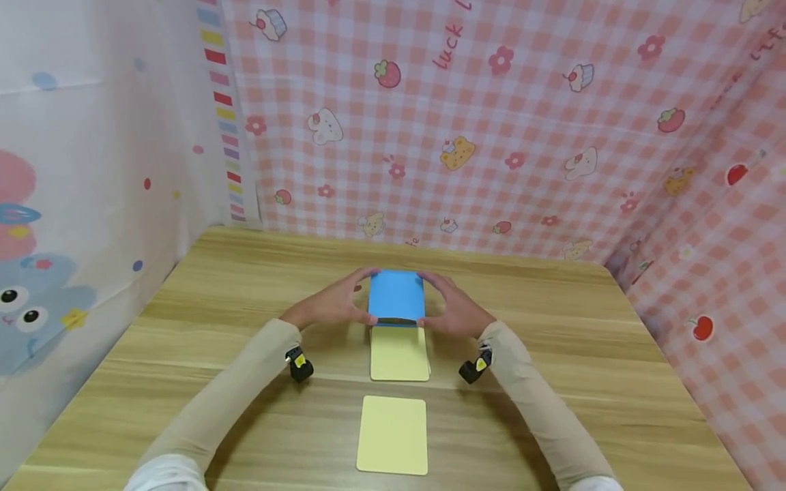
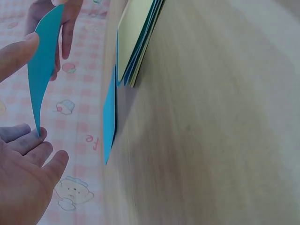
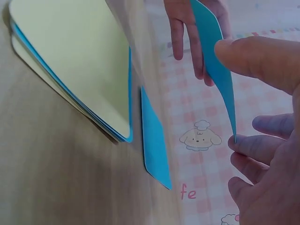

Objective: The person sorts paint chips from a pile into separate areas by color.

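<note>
Between my two hands a blue card point(image 1: 396, 294) is held above the table, slightly bowed. My left hand point(image 1: 331, 302) grips its left side, thumb at the near corner and a fingertip at the far corner. On the opposite side my right hand point(image 1: 459, 308) holds the card the same way. Below, a stack of cards point(image 1: 399, 356), yellow on top with blue layers between, lies on the table. In the right wrist view, another blue card point(image 3: 154, 140) lies flat just beyond that stack. The held card mostly hides it from the head view.
A single yellow card point(image 1: 391, 435) lies nearer the front, apart from the stack. The wooden table point(image 1: 245, 273) ends at a pink checked cloth point(image 1: 417, 184) behind and a white patterned cloth point(image 1: 123, 204) on the left. Each wrist carries a small black device.
</note>
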`<state>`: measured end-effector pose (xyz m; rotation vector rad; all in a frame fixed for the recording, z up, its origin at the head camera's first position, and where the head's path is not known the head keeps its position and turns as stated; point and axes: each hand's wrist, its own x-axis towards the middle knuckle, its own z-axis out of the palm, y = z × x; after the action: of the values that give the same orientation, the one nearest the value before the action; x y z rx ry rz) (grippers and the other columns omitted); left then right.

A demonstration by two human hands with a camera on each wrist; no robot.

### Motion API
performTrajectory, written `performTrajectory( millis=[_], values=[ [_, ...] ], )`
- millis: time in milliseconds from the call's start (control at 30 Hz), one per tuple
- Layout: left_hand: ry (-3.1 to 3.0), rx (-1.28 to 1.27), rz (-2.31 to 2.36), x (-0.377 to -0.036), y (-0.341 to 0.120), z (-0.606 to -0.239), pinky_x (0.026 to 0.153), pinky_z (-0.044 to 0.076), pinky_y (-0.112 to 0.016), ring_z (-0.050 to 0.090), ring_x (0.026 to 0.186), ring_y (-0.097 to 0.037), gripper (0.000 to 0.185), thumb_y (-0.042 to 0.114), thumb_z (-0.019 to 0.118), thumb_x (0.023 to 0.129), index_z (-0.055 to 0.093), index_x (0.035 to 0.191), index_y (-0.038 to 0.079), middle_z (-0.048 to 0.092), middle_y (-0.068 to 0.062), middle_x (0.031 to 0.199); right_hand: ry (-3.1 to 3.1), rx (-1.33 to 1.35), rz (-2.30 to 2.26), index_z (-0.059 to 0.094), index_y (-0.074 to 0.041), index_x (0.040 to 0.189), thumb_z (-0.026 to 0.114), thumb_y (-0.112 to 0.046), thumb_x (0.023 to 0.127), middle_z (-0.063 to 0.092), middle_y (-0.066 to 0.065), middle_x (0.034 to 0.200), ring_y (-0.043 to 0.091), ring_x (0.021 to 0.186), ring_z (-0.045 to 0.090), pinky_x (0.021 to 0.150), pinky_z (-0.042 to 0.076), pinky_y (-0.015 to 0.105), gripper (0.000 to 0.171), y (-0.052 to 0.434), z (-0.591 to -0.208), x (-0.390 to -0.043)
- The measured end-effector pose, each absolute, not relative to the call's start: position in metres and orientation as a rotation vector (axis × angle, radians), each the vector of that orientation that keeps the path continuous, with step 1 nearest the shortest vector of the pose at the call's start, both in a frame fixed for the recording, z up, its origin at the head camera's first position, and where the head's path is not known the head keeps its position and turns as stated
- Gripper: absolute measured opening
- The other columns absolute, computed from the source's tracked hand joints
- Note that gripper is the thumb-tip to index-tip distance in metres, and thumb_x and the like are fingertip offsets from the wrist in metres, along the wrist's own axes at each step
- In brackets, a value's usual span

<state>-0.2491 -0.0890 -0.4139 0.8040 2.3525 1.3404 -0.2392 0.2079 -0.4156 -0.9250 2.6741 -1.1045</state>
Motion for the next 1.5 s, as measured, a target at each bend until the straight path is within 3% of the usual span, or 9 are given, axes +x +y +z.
performTrajectory(
  millis=[100,367,567,733,900,1100,1500],
  values=[
    [2.345,0.82,1.338,-0.254,-0.089,-0.416,0.116,0.028,-0.061,0.022,0.147,-0.051,0.104,0.025,0.084,0.084,0.017,0.161,0.007,0.016,-0.015,0.168,2.677,-0.917,-1.094,0.027,-0.007,0.16,0.082,-0.028,0.086,0.028,0.016,0.163,0.039,0.149,0.027,0.116,0.027,0.063,0.095,0.208,-0.415,-0.244],
    [2.387,0.801,1.302,-0.269,-0.091,-0.42,0.116,0.024,-0.064,0.02,0.149,-0.047,0.106,0.032,0.085,0.082,0.017,0.163,0.017,0.015,-0.009,0.169,2.688,-0.839,-1.025,0.027,-0.011,0.16,0.08,-0.026,0.088,0.027,0.017,0.163,0.039,0.149,0.026,0.116,0.028,0.061,0.091,0.206,-0.416,-0.259],
    [2.395,0.836,1.304,-0.282,-0.088,-0.422,0.119,0.017,-0.062,0.015,0.153,-0.039,0.105,0.023,0.084,0.083,0.016,0.163,0.014,0.015,-0.009,0.169,2.677,-0.782,-1.044,0.025,-0.012,0.161,0.079,-0.023,0.089,0.023,0.015,0.166,0.039,0.151,0.022,0.118,0.024,0.061,0.092,0.206,-0.421,-0.273],
    [2.412,0.853,1.263,-0.29,-0.086,-0.424,0.12,0.018,-0.06,0.015,0.153,-0.035,0.106,0.028,0.084,0.083,0.016,0.162,0.012,0.017,-0.011,0.168,2.653,-0.747,-1.096,0.024,-0.013,0.162,0.08,-0.022,0.087,0.023,0.012,0.166,0.038,0.151,0.022,0.119,0.021,0.059,0.093,0.206,-0.424,-0.28],
    [2.455,0.879,1.169,-0.3,-0.086,-0.425,0.12,0.02,-0.056,0.017,0.153,-0.035,0.107,0.03,0.084,0.083,0.015,0.162,0.007,0.018,-0.014,0.167,2.645,-0.713,-1.09,0.024,-0.015,0.162,0.081,-0.022,0.087,0.025,0.011,0.166,0.036,0.151,0.022,0.12,0.021,0.057,0.094,0.203,-0.426,-0.288],
    [2.466,0.908,1.11,-0.315,-0.083,-0.427,0.121,0.02,-0.055,0.017,0.152,-0.038,0.109,0.027,0.084,0.082,0.013,0.161,0.002,0.016,-0.017,0.167,2.641,-0.737,-1.078,0.024,-0.009,0.161,0.081,-0.021,0.087,0.025,0.014,0.165,0.038,0.151,0.022,0.12,0.02,0.057,0.094,0.203,-0.428,-0.299],
    [2.403,0.892,1.153,-0.32,-0.077,-0.439,0.121,0.02,-0.056,0.017,0.152,-0.039,0.109,0.022,0.085,0.082,0.013,0.161,0.001,0.016,-0.02,0.166,2.596,-0.693,-1.112,0.025,-0.008,0.161,0.082,-0.012,0.085,0.024,0.014,0.166,0.036,0.153,0.018,0.122,0.016,0.054,0.095,0.204,-0.441,-0.307]
  ],
)
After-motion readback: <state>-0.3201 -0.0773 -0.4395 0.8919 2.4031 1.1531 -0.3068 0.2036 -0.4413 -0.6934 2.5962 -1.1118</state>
